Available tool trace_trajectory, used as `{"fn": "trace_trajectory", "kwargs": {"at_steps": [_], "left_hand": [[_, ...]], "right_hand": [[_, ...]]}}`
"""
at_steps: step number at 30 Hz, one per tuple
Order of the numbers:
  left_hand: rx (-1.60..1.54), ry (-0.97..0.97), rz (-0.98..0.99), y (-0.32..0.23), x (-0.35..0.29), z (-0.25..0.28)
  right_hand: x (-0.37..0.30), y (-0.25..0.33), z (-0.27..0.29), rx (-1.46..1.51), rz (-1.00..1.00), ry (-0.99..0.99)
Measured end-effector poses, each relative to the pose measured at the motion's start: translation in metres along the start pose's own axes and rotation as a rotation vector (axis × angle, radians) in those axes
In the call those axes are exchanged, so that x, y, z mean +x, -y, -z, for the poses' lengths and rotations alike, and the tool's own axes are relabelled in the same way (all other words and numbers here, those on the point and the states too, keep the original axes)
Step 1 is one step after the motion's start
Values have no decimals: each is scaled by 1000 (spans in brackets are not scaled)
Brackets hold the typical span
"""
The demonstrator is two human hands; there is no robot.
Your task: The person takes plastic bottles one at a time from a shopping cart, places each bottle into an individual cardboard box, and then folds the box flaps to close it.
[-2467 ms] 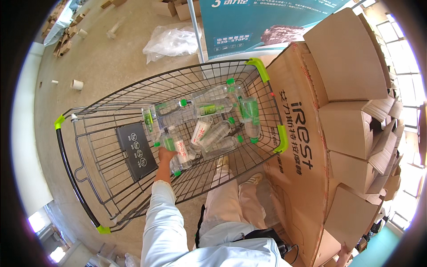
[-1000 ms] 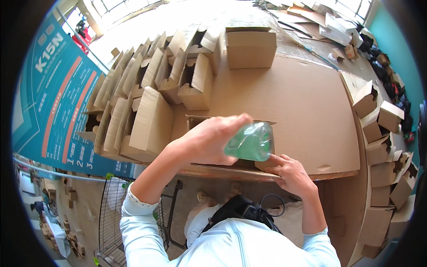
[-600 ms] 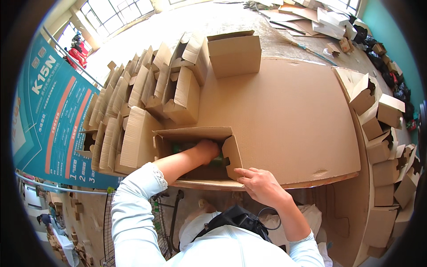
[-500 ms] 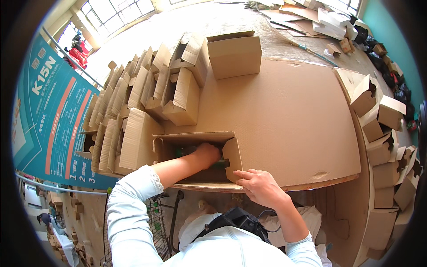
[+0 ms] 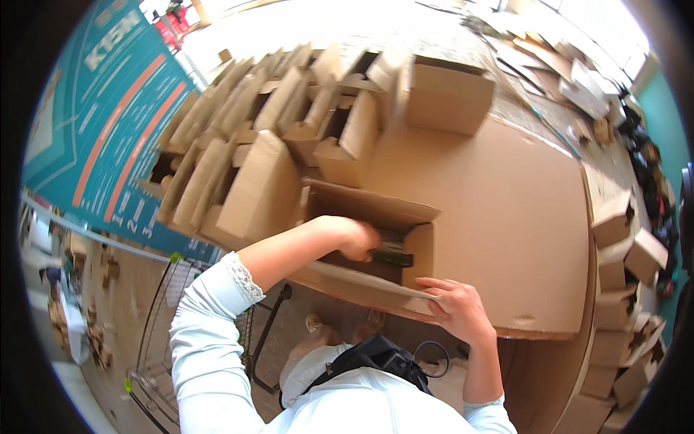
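An open-topped cardboard box [image 5: 425,246] stands at the near edge of the cardboard-covered table. My left hand [image 5: 358,237] reaches down inside it with its fingers curled; the fingertips are hidden. Beside that hand, toward the box's right end, lies a flat dark green and whitish item [image 5: 392,256], too blurred to name. Whether the fingers grip this item I cannot make out. My right hand [image 5: 457,307] is closed on the near right corner of the box, its fingers over the rim of the near wall.
Rows of upright open cardboard boxes [image 5: 264,184] fill the table's left side. Another box [image 5: 447,98] stands at the far edge. Flat cardboard [image 5: 506,224] covers the tabletop. More boxes [image 5: 614,340] line the right, a teal printed panel [image 5: 108,123] the left. A wire cart [image 5: 155,340] stands below.
My view has turned, so the scene sits tilted and farther right. Inside the box, more of the green item shows beside my left hand. My right hand stays at the near right corner.
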State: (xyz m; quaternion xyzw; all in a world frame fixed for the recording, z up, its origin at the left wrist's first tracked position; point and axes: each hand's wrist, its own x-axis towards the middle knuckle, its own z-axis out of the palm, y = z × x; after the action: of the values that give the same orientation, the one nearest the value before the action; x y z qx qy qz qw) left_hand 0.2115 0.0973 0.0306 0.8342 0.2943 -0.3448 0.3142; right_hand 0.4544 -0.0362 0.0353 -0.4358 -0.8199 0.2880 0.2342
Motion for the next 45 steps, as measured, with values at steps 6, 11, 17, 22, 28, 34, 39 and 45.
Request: {"fn": "trace_trajectory", "kwargs": {"at_steps": [6,11,17,22,28,34,39,45], "left_hand": [[-392,-1088,-133,-6,-153,-57],[-1014,-1689,25,-1,-267,-226],[-1517,-1774,1077,48,-278,-566],[-1695,-1345,1469,104,-263,-758],[-1290,-1180,1473,201,-220,-791],[-1140,-1161,1408,276,-173,-743],[-1041,-786,1447,301,-155,-731],[-484,-732,1789,317,-95,-751]], "right_hand": [[-2,-7,-11,701,-389,-39],[-12,-41,0,-52,-151,-12],[8,-50,15,334,-423,93],[18,-41,34,56,-565,-17],[6,-26,54,159,-604,-76],[-15,-67,82,-563,-451,-108],[34,76,4,-887,-370,82],[36,63,-7,-879,-261,126]]}}
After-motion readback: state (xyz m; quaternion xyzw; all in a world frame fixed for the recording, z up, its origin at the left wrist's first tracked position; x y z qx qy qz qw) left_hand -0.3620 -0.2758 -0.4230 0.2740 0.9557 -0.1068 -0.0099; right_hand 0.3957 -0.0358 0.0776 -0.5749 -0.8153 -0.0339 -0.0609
